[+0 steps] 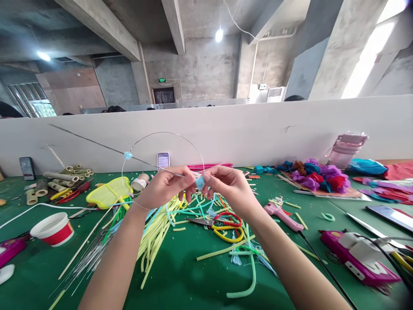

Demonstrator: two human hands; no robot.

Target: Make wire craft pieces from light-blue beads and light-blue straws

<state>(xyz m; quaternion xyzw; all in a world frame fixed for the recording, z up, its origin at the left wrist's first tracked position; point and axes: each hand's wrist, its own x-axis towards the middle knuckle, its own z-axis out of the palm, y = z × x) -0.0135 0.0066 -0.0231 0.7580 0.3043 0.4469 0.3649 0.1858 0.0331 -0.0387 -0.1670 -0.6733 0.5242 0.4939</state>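
A thin wire hoop (163,132) is held up in front of me above the table. A straight dark wire (87,140) runs across it, with a light-blue lump (127,155) where the two meet on the left. A second light-blue lump (200,183) sits on the hoop's right side, between my hands. My left hand (169,183) pinches the straight wire close to that lump. The fingertips of my right hand (227,185) are closed on the second lump. Below the hands lie red-and-yellow scissors (214,221) and a heap of pale yellow-green strips (158,232).
A pink glue gun (284,215) and a magenta power strip (358,258) lie on the right. On the left are a paper cup (53,228), a yellow net-like paddle (108,192) and bamboo pieces (61,175). A white partition (241,133) stands behind the green table (180,275).
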